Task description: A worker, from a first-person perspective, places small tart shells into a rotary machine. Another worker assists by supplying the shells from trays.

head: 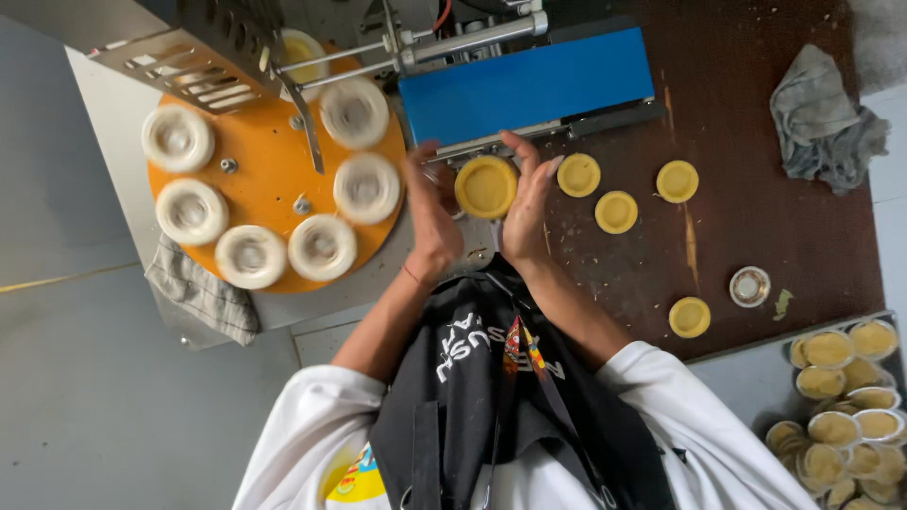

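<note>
Now my left hand and right hand cup the yellow pastry shell, fingers pressing its rim. Shaping step, I judge; next calls for gentle, even pressure.

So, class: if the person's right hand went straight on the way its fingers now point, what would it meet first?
The right hand points up the picture, alongside the yellow tart shell held between both hands. Straight on, its fingertips would probably first meet the edge of the blue machine housing, just beyond them; depth is unclear from this view.

A crumpled grey cloth lies on the dark counter, a small metal cup nearby; a striped towel hangs beside the machine
</note>
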